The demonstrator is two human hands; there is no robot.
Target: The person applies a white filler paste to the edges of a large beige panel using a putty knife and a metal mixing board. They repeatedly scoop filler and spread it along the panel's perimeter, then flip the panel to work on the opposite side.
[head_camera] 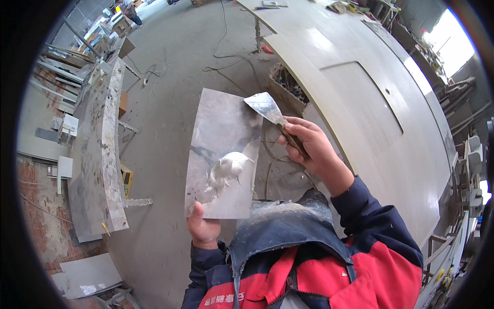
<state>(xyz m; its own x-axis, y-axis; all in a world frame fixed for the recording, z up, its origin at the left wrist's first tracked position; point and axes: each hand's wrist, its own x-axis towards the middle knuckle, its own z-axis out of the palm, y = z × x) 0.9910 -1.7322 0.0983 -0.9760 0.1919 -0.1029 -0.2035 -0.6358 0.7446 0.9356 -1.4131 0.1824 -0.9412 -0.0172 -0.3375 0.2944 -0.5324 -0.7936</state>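
My left hand (203, 228) grips the lower left corner of a flat rectangular board (222, 123), thumb on top and fingers underneath. On the lower half of this grey-white board sits a mound of white paste (231, 165), with ragged smears trailing down from it. My right hand (308, 141) is closed around the worn handle of a putty knife (265, 108). The metal blade points up and left over the board's upper right corner, and I cannot tell whether it touches. Pale residue shows near the blade's edge.
To my right stands a long pale slab table (359, 108) with a rectangular outline on its top. A rubble-filled container (288, 87) is beside its edge. A stained workbench (96, 154) runs along the left. Cables (235, 58) cross the floor. Far off, a person (129, 11) stands near boxes.
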